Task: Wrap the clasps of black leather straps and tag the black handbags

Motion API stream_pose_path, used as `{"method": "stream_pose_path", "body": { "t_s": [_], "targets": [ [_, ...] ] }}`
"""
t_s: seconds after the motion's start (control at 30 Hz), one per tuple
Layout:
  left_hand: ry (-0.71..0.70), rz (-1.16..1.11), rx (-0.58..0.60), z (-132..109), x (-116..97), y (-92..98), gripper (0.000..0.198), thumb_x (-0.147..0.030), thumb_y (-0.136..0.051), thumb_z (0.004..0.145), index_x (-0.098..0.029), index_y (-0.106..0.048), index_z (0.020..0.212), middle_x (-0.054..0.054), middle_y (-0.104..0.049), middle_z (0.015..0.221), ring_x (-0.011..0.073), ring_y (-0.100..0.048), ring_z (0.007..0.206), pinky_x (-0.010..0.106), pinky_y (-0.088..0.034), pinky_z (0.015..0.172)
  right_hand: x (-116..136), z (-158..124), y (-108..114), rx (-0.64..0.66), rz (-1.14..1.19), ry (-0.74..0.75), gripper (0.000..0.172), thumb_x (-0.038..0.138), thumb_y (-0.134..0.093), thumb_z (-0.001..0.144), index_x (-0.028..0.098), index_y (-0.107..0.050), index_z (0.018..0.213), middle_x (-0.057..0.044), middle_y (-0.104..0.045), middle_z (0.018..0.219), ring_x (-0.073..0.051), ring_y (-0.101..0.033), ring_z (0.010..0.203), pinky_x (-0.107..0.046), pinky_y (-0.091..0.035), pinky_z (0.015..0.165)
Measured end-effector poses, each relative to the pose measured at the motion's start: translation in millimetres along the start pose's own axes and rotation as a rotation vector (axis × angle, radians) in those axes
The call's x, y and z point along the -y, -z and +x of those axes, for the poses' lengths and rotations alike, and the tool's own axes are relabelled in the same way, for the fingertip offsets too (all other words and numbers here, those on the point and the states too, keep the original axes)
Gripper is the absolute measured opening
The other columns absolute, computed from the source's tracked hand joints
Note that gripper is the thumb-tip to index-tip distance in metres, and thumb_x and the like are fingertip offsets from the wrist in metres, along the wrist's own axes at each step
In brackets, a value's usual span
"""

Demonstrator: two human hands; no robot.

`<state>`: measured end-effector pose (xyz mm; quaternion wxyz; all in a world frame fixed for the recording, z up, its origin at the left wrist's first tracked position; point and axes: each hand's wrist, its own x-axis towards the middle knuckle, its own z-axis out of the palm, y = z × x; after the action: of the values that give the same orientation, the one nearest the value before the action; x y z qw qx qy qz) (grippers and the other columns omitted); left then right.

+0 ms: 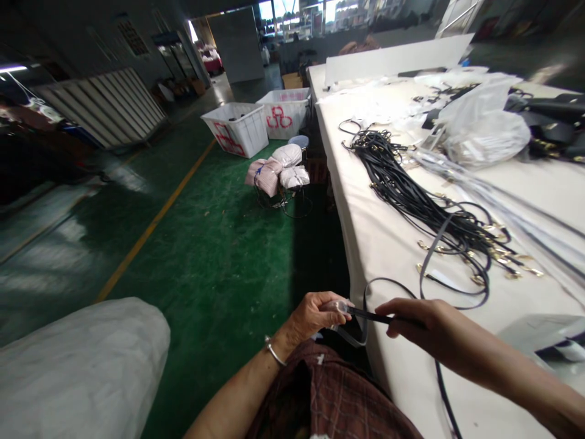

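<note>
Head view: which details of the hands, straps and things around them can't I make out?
Head view, hidden: the part of the black strap inside the right hand, behind its fingers.
Head view, hidden: exactly what the left hand pinches, behind its fingers.
Head view, too small and blurred: the exact shape of the gold fittings.
Head view, cut off by the left and bottom edges: the pale bundle.

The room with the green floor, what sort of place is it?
Probably a factory workshop: black straps with gold-coloured clips heaped on a long table, and big white bins on the floor.
</note>
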<state>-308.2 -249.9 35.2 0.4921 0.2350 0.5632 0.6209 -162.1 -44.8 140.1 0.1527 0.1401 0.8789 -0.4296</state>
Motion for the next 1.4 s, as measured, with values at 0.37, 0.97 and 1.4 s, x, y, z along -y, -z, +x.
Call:
{"method": "stream_pose_path", "body": {
  "t_s": [0.37,0.97,1.4],
  "targets": [
    [0.107,0.061,0.067,1.4,13.5,-13.7,0.037,-0.044,-0.079,0.074,-0.012,-0.076,0.092,0.002,-0.067,0.072,0.0086,-0.05,0.06,0.02,-0.037,0.058,9.6,6.0,-15.3,0.037,-0.226,0.132,0.028,0.021,-0.048,0.091,0.03,-0.07,0.106,-0.002,-0.073,0.08,-0.021,-0.069,0.074,-0.029,-0.044,0.065],
    [-0.082,0.32,0.027,5.9,14.3,-18.9,0.049,-0.058,-0.045,0.095,-0.014,-0.066,0.095,0.001,-0.058,0.076,0.0115,-0.051,0.067,0.022,-0.04,0.062,-52.5,20.9,-80.6,0.147,0.321,-0.212,0.043,0.053,-0.053,0.09,0.016,-0.067,0.074,0.002,-0.049,0.052,-0.009,-0.042,0.048,-0.023,-0.028,0.047],
    [-0.312,0.394,0.004,30.3,5.4,-36.1,0.031,-0.042,-0.054,0.094,-0.016,-0.067,0.082,0.006,-0.06,0.092,0.016,-0.058,0.086,0.026,-0.045,0.078,-47.3,30.9,-91.3,0.104,0.532,-0.305,0.051,0.067,-0.069,0.072,0.017,-0.059,0.072,0.007,-0.043,0.045,-0.007,-0.036,0.037,-0.021,-0.024,0.037]
  ]
}}
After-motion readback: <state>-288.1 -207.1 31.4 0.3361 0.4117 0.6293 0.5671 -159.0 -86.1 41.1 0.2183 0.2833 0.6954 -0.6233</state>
